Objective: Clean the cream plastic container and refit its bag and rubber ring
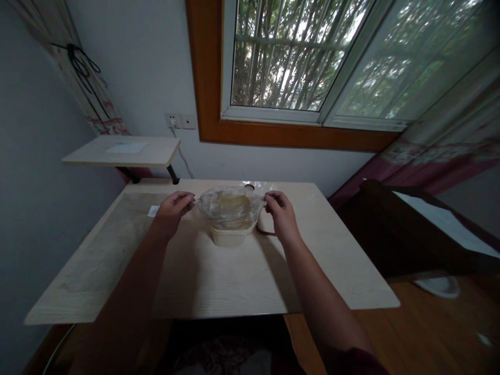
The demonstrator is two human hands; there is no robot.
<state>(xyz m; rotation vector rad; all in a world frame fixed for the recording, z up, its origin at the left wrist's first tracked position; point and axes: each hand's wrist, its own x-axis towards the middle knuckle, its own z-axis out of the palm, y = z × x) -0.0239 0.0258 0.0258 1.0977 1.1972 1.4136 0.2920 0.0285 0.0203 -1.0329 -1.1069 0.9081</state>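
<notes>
A pale round container [230,237] stands near the middle of a light wooden table [234,276]. A sheet of clear plastic film [230,207] is stretched over its top. My left hand [174,205] pinches the film's left edge, fingers closed. My right hand [279,208] pinches the film's right edge, fingers curled. Both hands are level with the container's top, one on each side of it.
A small round object [249,186] lies just behind the container. A white slip [153,211] lies by my left hand. A raised shelf [121,151] with a paper sits at the back left. A dark cabinet [410,229] stands to the right, below the window.
</notes>
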